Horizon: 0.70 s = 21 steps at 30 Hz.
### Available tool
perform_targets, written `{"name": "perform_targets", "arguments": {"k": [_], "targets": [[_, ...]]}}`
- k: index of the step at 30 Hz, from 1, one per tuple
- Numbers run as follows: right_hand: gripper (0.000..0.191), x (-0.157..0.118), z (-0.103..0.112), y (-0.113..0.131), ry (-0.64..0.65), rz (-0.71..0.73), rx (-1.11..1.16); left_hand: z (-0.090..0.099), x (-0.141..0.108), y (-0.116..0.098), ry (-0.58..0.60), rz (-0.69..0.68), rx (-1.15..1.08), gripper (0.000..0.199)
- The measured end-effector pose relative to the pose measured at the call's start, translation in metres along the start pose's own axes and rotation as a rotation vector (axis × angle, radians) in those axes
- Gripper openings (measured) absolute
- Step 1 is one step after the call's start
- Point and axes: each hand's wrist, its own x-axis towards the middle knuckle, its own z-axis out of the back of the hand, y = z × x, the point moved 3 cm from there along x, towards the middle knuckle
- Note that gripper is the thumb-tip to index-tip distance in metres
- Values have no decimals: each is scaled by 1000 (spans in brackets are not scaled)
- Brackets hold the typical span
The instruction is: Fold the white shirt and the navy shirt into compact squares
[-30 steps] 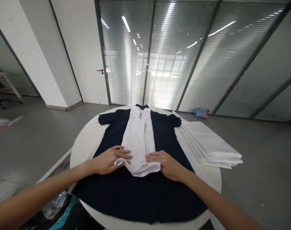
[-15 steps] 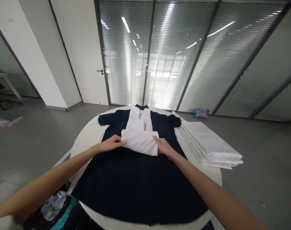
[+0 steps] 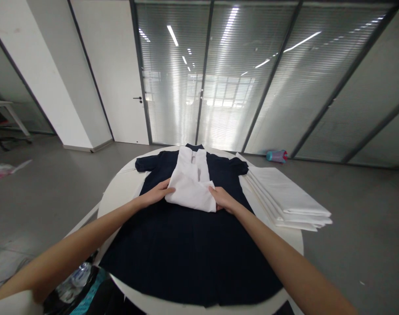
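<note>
A white folded garment (image 3: 191,190) lies over the chest of a dark navy short-sleeved garment (image 3: 186,249), which is spread flat with its collar at the far side. My left hand (image 3: 160,191) grips the near left corner of the white garment, thumb on top and fingers underneath or behind. On the near right corner, my right hand (image 3: 222,199) is closed in the same way, its fingertips partly hidden by the cloth. The near part of the white garment is folded back over itself, and two white strips reach up toward the collar.
A round white table (image 3: 120,192) carries everything. At its right edge rests a stack of folded white sheets (image 3: 288,192), overhanging the rim. Below left stands a dark bag with clear plastic (image 3: 75,280) beside a teal basket (image 3: 88,297). A blue-and-red package (image 3: 277,156) lies by the glass wall.
My left hand has shifted its hold on the left corner, and the folded flap's left side now lies flatter and lower. My right hand has stayed nearly in place.
</note>
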Motion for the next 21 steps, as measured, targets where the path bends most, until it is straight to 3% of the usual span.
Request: {"name": "perform_targets", "arguments": {"k": [2,5,8,12,18,21], "targets": [[41,2,0,3,34,2,-29,-2,0,5,-49,55,-61,72],[47,6,1,11,7,80,-297,-5,-2,9,-87,81,-122,72],[44,10,2,17,-96,157,-540,-5,-4,9,-141,34,-83,71],[42,10,0,16,-192,154,-654,-2,-9,5,-257,-45,5,69],[48,5,-7,13,-247,112,-751,-3,-17,9,-100,25,116,53],[51,4,-8,14,-263,97,-810,-2,-23,6,-125,-1,189,49]]}}
